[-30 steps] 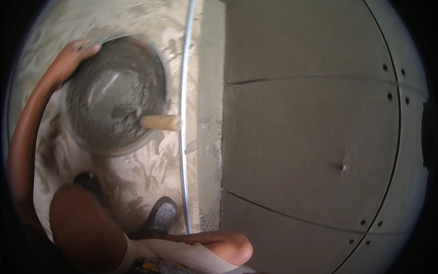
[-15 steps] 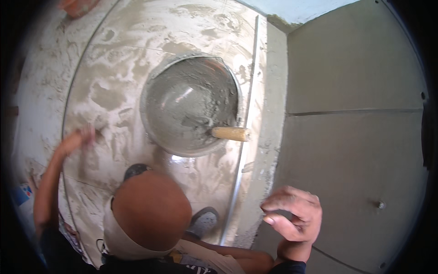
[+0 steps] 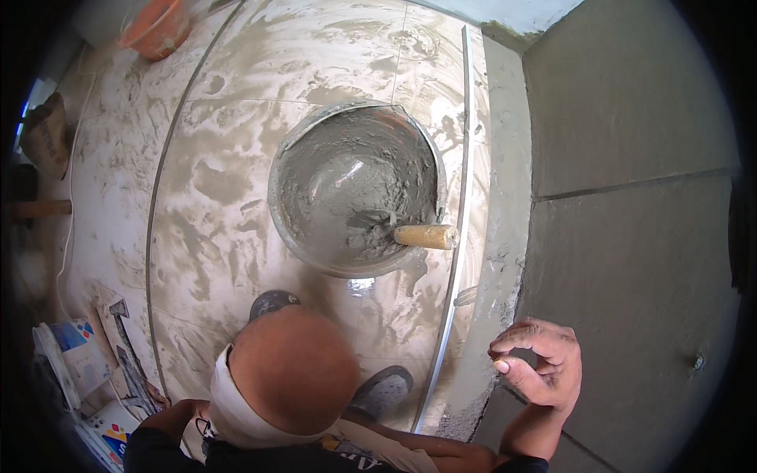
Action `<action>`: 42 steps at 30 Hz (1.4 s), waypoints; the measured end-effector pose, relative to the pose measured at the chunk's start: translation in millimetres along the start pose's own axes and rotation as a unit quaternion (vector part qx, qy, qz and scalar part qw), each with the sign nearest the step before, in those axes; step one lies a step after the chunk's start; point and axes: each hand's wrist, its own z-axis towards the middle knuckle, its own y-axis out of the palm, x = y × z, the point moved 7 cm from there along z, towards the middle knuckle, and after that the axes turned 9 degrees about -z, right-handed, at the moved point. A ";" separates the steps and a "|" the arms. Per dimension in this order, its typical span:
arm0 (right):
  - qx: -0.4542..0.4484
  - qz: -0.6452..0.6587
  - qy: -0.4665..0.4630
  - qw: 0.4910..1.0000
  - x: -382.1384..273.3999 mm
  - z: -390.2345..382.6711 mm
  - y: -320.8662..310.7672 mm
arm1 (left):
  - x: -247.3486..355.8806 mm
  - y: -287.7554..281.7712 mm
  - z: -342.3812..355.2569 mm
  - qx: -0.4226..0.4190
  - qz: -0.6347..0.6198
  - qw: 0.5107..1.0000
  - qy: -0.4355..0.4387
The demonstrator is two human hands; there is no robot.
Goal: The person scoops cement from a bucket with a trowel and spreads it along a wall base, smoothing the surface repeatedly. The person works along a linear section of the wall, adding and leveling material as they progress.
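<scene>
A large bucket of wet grey mortar (image 3: 331,197) stands on the smeared tile floor, with a trowel's wooden handle (image 3: 422,235) jutting over its right side. A long metal straightedge (image 3: 465,158) lies alongside. My right hand (image 3: 536,364) is raised over the grey mortar strip at lower right, fingers curled, thumb tip a little apart from the index finger, nothing visible between them. My left forearm (image 3: 177,414) bends in at lower left; its hand is hidden behind my bare left knee (image 3: 293,370).
Large grey panels (image 3: 623,110) line the right side. At upper left sit an orange bucket (image 3: 155,31) and a brown sack (image 3: 45,134), near a pale cable. White containers (image 3: 83,363) and long metal tools (image 3: 134,363) crowd the lower left.
The view has swung left, showing more floor. My left hand has left the mortar bucket's rim and dropped behind my knee. My right hand has come up into view at lower right.
</scene>
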 end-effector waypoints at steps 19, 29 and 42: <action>-0.066 0.004 0.050 0.997 17.3 24.3 44.7 | -66.8 -1.7 -15.6 -0.188 -0.264 0.936 -0.134; 0.053 -0.343 -0.061 0.936 -36.9 82.1 63.5 | -49.2 -98.8 -200.5 0.002 0.070 0.944 -0.322; -0.232 -0.633 0.008 0.739 69.6 194.4 168.7 | 520.5 322.2 -269.0 0.367 0.525 0.453 0.620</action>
